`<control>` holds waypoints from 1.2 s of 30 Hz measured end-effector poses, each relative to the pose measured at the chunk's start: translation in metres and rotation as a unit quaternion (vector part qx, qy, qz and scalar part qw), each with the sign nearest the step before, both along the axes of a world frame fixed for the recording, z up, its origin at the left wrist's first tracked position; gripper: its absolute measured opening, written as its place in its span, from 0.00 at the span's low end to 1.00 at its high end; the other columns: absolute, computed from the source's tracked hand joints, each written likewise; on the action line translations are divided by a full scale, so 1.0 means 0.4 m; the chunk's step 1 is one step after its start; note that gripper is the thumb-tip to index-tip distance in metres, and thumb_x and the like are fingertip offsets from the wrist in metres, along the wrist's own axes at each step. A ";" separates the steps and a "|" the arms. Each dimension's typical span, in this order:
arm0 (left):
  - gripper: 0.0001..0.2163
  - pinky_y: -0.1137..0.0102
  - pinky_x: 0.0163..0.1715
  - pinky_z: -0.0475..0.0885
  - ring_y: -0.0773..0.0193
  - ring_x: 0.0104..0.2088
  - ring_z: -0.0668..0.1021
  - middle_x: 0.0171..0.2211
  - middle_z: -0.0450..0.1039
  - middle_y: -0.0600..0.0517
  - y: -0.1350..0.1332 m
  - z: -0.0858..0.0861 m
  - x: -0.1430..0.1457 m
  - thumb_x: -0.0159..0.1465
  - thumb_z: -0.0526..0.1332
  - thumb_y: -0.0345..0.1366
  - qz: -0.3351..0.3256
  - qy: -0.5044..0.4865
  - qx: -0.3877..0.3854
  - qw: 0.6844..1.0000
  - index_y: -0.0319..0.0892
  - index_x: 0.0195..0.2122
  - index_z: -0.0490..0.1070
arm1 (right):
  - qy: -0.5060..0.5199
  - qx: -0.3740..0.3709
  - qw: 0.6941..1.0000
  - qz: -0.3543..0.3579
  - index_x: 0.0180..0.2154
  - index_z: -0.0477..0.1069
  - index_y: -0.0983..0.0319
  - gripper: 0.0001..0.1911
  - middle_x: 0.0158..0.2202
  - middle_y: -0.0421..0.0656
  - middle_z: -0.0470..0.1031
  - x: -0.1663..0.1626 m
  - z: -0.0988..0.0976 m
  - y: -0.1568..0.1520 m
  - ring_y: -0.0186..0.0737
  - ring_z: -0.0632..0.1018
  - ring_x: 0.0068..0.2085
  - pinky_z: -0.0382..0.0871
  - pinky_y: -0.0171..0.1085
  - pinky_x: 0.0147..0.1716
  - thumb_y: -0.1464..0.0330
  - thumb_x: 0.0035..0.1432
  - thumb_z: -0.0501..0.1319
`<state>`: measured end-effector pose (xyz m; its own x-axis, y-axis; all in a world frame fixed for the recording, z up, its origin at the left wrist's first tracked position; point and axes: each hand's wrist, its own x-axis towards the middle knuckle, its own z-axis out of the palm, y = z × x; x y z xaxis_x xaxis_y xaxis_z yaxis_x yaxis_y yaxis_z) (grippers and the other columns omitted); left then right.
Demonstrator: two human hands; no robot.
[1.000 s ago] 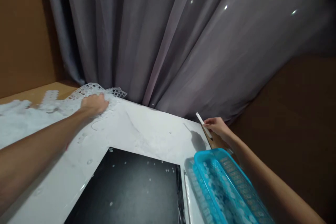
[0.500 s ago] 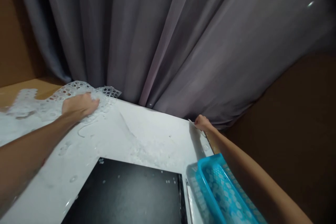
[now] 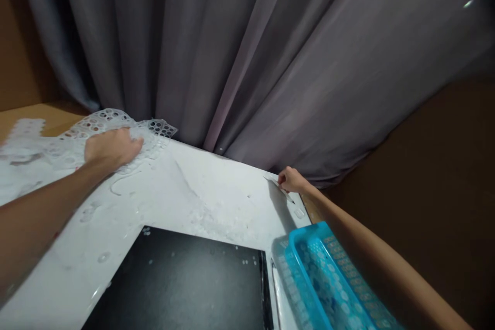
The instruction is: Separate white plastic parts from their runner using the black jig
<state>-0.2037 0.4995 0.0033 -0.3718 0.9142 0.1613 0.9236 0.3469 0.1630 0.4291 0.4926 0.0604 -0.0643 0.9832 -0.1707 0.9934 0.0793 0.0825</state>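
On the far left of the white table my left hand (image 3: 114, 147) is closed, its curled fingers pressed into a heap of white sheets punched with round holes (image 3: 96, 122). The fingertips are partly hidden in the sheets. At the far right corner my right hand (image 3: 293, 180) pinches a thin, pale, pointed strip-like thing (image 3: 286, 195) with a dark lower end, just above the tabletop. Its exact kind is too small to tell. Close to that hand lies a small clear piece (image 3: 299, 213). Below the right forearm stands a blue plastic basket (image 3: 324, 230) with small whitish discs in it.
A black flat panel (image 3: 193, 278) with a few tiny discs on it lies at the front of the white table (image 3: 220, 180). Whitish crumbs (image 3: 220, 221) and loose rings (image 3: 103, 257) are scattered about. A grey curtain (image 3: 185, 51) hangs along the table's back edge.
My right hand has shifted slightly left, and more of the thin strip shows. My left hand stays on the punched sheets. The view has moved a little.
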 end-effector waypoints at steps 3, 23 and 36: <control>0.33 0.50 0.49 0.75 0.35 0.51 0.82 0.54 0.79 0.28 -0.004 0.002 0.003 0.71 0.48 0.58 -0.002 0.002 0.003 1.000 0.34 0.59 0.75 | -0.020 0.033 0.999 -0.023 0.40 0.85 0.61 0.12 0.38 0.46 0.86 0.009 0.013 0.013 0.41 0.84 0.40 0.68 0.30 0.36 0.75 0.54 0.67; 0.34 0.51 0.50 0.74 0.40 0.49 0.81 0.52 0.80 0.30 -0.014 0.005 0.015 0.71 0.50 0.59 0.002 0.005 0.017 1.000 0.32 0.57 0.75 | -0.097 0.040 0.994 0.023 0.44 0.81 0.63 0.14 0.46 0.54 0.82 -0.068 -0.002 -0.030 0.49 0.83 0.44 0.65 0.36 0.40 0.78 0.56 0.65; 0.34 0.50 0.53 0.72 0.40 0.52 0.80 0.54 0.79 0.30 -0.015 0.001 0.015 0.71 0.52 0.59 -0.004 -0.012 0.028 1.000 0.31 0.60 0.74 | -0.075 0.055 0.995 0.039 0.44 0.83 0.59 0.10 0.42 0.51 0.84 -0.088 0.026 -0.035 0.48 0.83 0.46 0.66 0.35 0.40 0.72 0.63 0.64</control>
<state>-0.1979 0.4935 0.0036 -0.3683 0.9074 0.2023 0.9221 0.3287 0.2042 0.3941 0.4786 0.0707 -0.1232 0.9895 -0.0757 0.9603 0.1381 0.2423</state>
